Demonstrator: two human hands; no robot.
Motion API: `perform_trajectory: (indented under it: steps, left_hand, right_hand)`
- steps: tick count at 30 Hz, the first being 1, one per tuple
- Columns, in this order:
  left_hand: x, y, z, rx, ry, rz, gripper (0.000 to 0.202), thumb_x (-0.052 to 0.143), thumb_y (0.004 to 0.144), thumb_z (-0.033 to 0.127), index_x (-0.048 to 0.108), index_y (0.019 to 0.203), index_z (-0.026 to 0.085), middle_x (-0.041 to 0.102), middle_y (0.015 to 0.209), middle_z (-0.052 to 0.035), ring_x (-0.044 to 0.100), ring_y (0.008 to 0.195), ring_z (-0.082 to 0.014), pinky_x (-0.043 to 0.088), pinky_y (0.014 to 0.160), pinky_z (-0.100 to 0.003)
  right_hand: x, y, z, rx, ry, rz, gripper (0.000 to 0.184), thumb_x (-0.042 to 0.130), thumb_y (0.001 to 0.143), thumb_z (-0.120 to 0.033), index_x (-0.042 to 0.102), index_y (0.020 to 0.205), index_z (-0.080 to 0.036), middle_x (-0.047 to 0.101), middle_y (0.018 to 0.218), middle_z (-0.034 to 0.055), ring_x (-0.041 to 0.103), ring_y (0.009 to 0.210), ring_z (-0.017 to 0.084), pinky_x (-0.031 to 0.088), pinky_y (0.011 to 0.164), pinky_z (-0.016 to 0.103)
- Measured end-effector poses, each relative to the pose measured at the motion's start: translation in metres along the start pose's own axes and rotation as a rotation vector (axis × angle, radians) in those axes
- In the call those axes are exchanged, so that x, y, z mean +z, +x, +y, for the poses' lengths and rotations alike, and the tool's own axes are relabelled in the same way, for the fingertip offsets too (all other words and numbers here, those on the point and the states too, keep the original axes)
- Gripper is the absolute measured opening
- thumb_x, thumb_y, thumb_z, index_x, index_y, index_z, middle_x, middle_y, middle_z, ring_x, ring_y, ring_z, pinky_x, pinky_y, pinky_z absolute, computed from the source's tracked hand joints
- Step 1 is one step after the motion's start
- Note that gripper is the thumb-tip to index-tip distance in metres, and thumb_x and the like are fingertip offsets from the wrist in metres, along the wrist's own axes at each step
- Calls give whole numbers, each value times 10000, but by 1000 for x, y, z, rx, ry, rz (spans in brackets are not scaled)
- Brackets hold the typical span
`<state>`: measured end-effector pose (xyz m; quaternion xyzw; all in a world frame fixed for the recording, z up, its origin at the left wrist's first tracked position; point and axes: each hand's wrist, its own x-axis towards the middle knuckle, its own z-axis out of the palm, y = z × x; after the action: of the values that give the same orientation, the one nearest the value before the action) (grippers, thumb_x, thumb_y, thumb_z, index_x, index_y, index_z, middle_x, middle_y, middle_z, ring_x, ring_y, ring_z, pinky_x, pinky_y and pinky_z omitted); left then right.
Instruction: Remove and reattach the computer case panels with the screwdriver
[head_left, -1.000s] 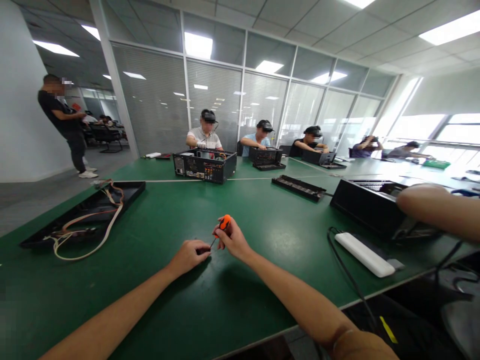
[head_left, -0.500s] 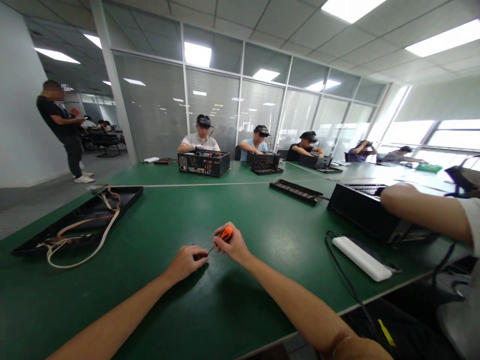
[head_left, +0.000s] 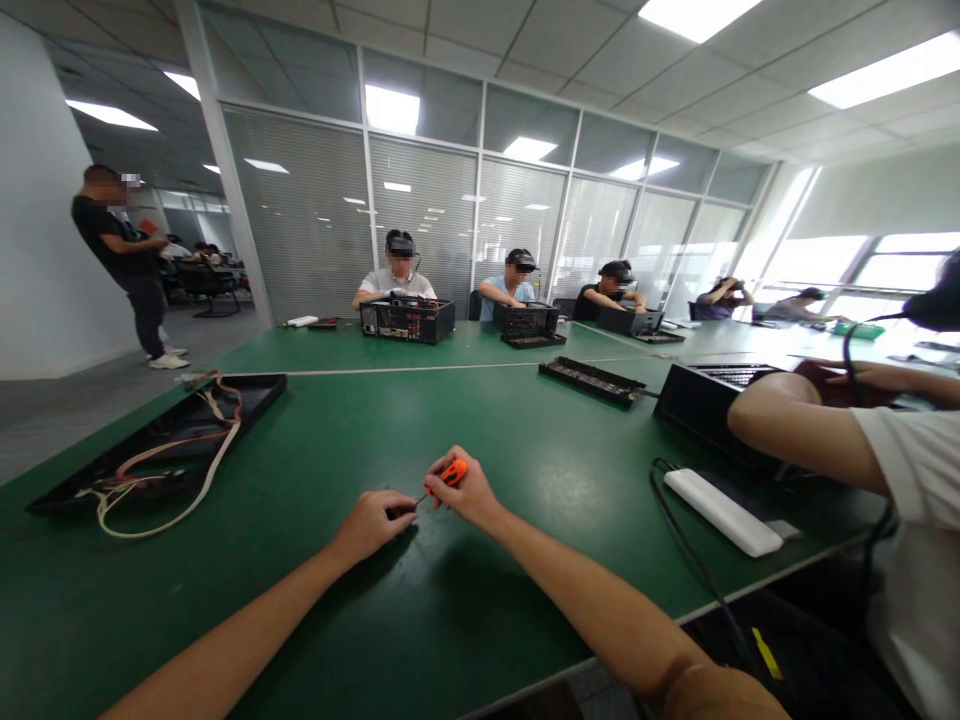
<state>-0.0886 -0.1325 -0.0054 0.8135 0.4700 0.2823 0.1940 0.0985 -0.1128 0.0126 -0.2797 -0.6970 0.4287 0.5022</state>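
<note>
My right hand [head_left: 463, 495] is closed round the orange handle of a small screwdriver [head_left: 448, 476], whose thin shaft slants down and left toward my left hand [head_left: 373, 523]. My left hand rests on the green table [head_left: 315, 440], fingers curled and pinched at the screwdriver's tip; whatever they hold is too small to make out. Both forearms reach in from the bottom edge.
A black tray [head_left: 154, 440] with loose cables lies at the left. A white power strip [head_left: 722, 511] and a black computer case [head_left: 705, 400] sit at the right, beside a co-worker's arm [head_left: 806, 435]. Several people work on computer cases [head_left: 407, 319] across the table.
The view has shifted, bringing the co-worker's arm and white sleeve further into the picture at the right. My hands stay together, the screwdriver handle tilting a little lower.
</note>
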Motion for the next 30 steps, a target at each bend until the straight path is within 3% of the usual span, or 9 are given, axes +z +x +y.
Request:
perform_trajectory:
  steps: [6,14,18,22,27,30]
  left_hand:
    - [0,0,2,11,14,9,274,508,753,381,685,859,201,670,851,-36,585,754,-151,430,733,-251]
    - [2,1,6,52,48,33,250,490,758,336,681,816,186,658,815,-40,576,747,-149,425,730,-248]
    - [3,9,0,29,50,70,236,501,744,327,681,787,182,658,772,-37,566,677,-139,426,683,-245]
    - [3,19,-10,-17,24,128,246,511,734,338,680,805,175,664,791,-38,571,682,-140,430,676,-245]
    - [3,25,-21,-72,29,169,280,520,724,362,676,836,160,663,775,-39,576,673,-145,434,668,-251]
    - [3,24,-23,-75,23,177,288,517,724,365,673,847,157,659,761,-36,573,658,-140,433,654,-247]
  right_hand:
    - [1,4,2,11,129,28,310,657,683,-344,414,811,-201,576,674,-43,507,399,69,387,353,174]
    - [5,5,2,-52,73,-54,270,586,753,-327,451,947,-197,604,787,0,526,491,71,448,466,198]
    - [5,19,-7,-84,-61,-103,383,558,774,-299,406,1115,-213,584,810,-10,522,524,63,465,509,194]
    - [6,47,-16,-88,-213,-166,564,537,791,-293,250,1273,-238,554,747,-44,493,463,45,435,443,159]
    - [10,74,-16,-71,-231,-196,355,343,886,-357,266,1206,-223,554,717,-37,470,424,49,430,397,161]
    - [10,77,-15,-84,-224,-204,258,331,892,-356,322,1109,-217,564,718,-32,470,425,51,438,404,165]
